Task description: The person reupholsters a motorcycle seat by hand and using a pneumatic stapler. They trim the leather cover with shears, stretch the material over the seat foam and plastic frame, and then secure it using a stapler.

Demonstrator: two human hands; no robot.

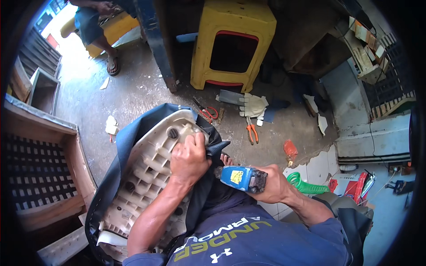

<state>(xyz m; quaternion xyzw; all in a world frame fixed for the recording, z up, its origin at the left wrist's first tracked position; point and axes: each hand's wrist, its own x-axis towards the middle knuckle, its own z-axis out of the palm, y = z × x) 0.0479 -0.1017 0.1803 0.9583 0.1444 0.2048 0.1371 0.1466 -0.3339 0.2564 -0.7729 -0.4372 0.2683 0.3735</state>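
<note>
Left of the blue staple gun (242, 178) gripped by the right hand (273, 184), a pale seat base (146, 175) lay underside up, its length slanting forward and right; the left hand (191, 159), nearer, clutched the dark cover (133, 128) at its right rim.

1. My left forearm (153, 213) is covering part of the ribbed base (148, 166)
2. My right hand (273, 182) is hiding its fingertips behind the blue tool (229, 175)
3. The top edge is cutting off another person (88, 24)
4. A yellow stool (235, 22) is largely concealing something red (224, 83)
</note>
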